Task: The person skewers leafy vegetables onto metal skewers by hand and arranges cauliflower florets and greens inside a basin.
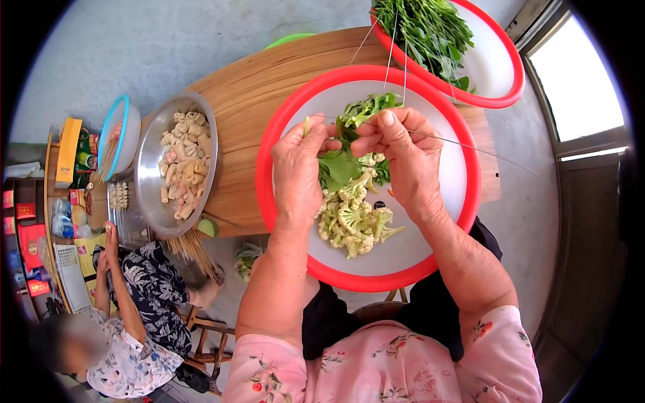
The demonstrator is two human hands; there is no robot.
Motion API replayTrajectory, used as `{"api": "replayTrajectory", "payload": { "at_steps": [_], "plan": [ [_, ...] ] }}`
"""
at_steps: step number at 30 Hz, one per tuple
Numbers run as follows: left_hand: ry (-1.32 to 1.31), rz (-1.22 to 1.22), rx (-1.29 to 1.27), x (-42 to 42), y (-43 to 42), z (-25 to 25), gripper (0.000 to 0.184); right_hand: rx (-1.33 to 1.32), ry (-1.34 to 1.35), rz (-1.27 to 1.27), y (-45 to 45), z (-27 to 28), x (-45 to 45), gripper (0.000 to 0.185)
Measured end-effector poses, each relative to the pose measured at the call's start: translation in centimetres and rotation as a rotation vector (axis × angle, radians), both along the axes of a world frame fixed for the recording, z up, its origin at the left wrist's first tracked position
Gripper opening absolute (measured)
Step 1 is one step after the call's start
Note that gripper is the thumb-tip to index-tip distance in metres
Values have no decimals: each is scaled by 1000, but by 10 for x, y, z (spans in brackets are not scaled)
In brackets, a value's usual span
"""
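1. Red rims the wide white basin (369, 281) that sits under both hands, partly over the wooden table (245, 87).
2. The right hand (411, 151) has its thumb and forefinger pinched together on a thin skewer (477, 148), whose length runs out to the right past the basin's rim.
3. The left hand (297, 168) faces it, thumb and fingers drawn in beside the leafy greens (348, 127); whether they clamp anything cannot be told.
4. Those greens are between the two hands, above the basin; pale cauliflower pieces (353, 218) lie inside it, nearer the person's body.
5. At the upper right, a second basin (516, 74), also red-rimmed, holds a heap of long green stems (430, 40).
6. Left of the wide basin, a steel bowl (145, 181) contains beige rolled pieces (186, 164). Beyond it stands a blue-rimmed bowl (131, 144) with sticks in it.
7. Another person (131, 352) sits at the lower left, near a bundle of sticks (199, 258).
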State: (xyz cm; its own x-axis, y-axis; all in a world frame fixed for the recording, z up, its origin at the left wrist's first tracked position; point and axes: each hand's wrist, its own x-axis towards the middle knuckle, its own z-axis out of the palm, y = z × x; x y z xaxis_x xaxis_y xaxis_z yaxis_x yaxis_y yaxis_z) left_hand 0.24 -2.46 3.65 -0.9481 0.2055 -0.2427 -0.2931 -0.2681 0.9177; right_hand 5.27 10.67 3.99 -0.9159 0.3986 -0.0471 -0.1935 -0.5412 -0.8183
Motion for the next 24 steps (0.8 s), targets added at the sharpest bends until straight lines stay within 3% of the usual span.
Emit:
{"api": "replayTrajectory", "payload": {
  "at_steps": [5,24],
  "plan": [
    [9,27,0,-1,0,-2,38,148,46,21,-4,4,4,18],
    [8,26,-3,-2,3,-3,33,165,35,19,-5,6,7,19]
  ]
}}
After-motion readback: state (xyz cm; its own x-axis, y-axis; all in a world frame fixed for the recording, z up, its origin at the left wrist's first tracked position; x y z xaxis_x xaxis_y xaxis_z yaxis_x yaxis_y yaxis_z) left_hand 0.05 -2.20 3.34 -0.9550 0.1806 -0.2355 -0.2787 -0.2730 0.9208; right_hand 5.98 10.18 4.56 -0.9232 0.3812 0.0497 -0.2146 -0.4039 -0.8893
